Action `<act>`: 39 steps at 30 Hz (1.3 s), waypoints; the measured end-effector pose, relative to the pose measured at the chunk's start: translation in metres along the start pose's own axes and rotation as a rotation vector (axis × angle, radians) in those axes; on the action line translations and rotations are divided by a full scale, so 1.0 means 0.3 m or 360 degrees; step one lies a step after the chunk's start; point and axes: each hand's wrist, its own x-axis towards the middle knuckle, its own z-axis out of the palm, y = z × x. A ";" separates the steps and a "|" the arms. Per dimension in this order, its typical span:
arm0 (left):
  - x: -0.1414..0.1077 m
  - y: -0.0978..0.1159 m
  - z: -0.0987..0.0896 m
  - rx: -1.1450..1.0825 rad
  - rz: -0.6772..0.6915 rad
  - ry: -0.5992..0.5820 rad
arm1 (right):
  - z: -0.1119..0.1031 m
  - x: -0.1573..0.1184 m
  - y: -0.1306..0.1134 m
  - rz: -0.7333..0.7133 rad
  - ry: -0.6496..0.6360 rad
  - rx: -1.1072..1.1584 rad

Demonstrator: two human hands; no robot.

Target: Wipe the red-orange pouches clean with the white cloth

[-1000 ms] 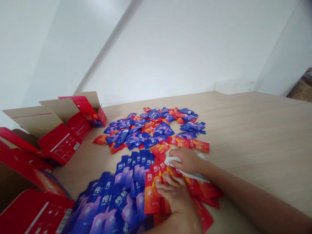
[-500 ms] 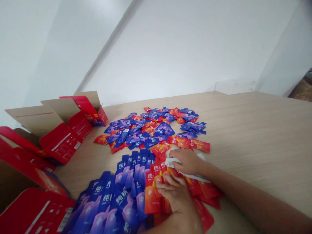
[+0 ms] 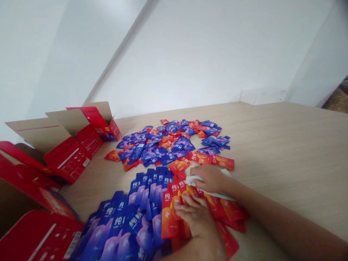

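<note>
The right hand is clenched around a white cloth, just above the fanned red sachets. The open left hand presses on those sachets, beside fanned blue sachets, with a loose mixed pile beyond on the wooden table.

My left hand lies on a fanned row of red-orange sachets, fingers spread, with a fanned row of blue sachets just left of it. My right hand curls over a folded white sheet on the same red row; paper or cloth, can't tell. Farther off, a loose heap of mixed red and blue sachets lies on the pale wood table. Open red cartons sit at left, flaps up.
</note>
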 end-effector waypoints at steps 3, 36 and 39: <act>-0.001 0.005 0.002 0.0034 -0.0002 0.0016 | -0.005 -0.004 -0.005 -0.0075 -0.0010 0.0037; 0.002 0.013 0.009 0.0008 -0.0020 0.0016 | 0.022 -0.014 -0.033 -0.0255 -0.0034 0.0153; 0.001 0.009 0.002 0.0007 -0.0017 0.0013 | 0.043 -0.011 -0.030 -0.0212 -0.0027 0.0110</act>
